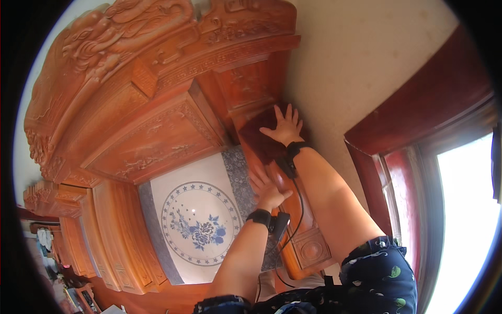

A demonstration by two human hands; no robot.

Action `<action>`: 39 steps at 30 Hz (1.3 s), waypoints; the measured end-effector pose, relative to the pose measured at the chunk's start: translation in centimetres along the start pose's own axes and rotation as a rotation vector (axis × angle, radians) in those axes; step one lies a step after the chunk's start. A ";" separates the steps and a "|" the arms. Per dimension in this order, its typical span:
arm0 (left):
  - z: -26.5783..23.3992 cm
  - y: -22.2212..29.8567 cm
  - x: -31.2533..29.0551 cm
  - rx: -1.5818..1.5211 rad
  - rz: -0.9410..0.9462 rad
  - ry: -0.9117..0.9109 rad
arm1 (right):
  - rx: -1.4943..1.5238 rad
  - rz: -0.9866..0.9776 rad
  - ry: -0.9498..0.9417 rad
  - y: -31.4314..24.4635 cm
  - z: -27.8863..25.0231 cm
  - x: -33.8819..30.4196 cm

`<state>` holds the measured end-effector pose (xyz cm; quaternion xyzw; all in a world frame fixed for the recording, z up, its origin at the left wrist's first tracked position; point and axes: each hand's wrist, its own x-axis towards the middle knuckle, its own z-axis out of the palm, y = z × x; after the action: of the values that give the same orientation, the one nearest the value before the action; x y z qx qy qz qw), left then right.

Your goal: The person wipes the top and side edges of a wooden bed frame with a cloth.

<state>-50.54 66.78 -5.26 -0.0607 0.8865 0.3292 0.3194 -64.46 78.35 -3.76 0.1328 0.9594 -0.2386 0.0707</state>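
Right now your right hand (285, 125) presses a dark cloth (264, 138) flat, fingers spread, higher up the carved cabinet post (308, 246); your left hand (266, 188) lies open just below it.

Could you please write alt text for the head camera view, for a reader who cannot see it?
A person presses the right hand flat on a dark cloth against the side post of a carved reddish wooden cabinet, with the left hand open on the post just below. A blue-and-white floral panel sits beside it, and both wrists wear black bands.
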 end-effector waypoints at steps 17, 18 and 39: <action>0.2 -1.9 1.7 0.051 -0.044 -0.076 | 1.157 -0.035 0.294 -1.6 -7.2 -3.0; 0.2 -1.7 1.7 0.064 -0.047 -0.115 | 1.178 -0.130 0.389 -3.5 -10.0 -3.2; 0.8 -0.4 1.8 0.113 -0.091 -0.087 | 0.704 -0.955 1.121 -15.0 -21.2 -0.8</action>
<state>-51.43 67.17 -7.07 -0.0685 0.8853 0.2662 0.3750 -69.54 75.54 21.60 -0.1763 0.6743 -0.4287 -0.5748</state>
